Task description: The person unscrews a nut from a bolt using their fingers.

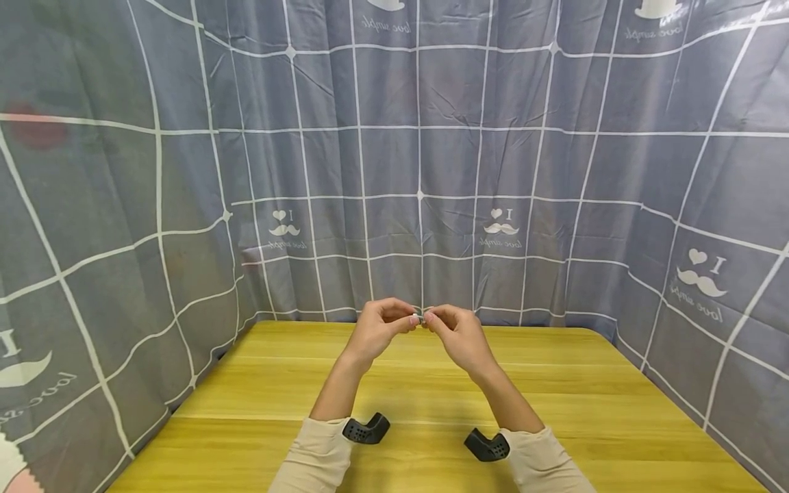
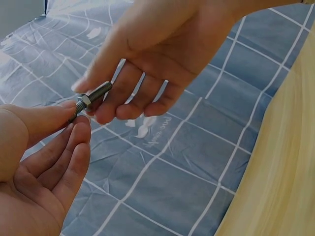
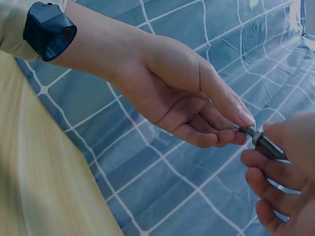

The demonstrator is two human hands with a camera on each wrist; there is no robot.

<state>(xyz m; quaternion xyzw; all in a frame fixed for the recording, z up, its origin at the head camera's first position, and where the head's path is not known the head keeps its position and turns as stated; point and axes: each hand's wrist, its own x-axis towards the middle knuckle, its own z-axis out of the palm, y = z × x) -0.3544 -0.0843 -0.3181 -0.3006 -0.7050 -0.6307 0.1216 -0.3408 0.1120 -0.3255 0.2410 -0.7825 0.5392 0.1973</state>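
A silver threaded bolt (image 2: 102,90) with a hex nut (image 2: 84,101) partway along it is held between the two hands, above the table's far edge. The left hand (image 1: 374,333) pinches one end of the bolt between thumb and fingertips, hiding that end. From the other side, the right hand (image 1: 459,335) has its thumb and index finger around the nut, its thumb tip beside it. In the right wrist view, the bolt's free threaded end (image 3: 273,148) points toward the right palm. The right hand's other fingers are loosely bent.
Below the hands is a yellow wood-grain table (image 1: 425,397). Grey curtains (image 1: 388,164) with white grid lines surround it at the back and both sides. Each wrist wears a black device, on the left (image 1: 366,429) and on the right (image 1: 487,446).
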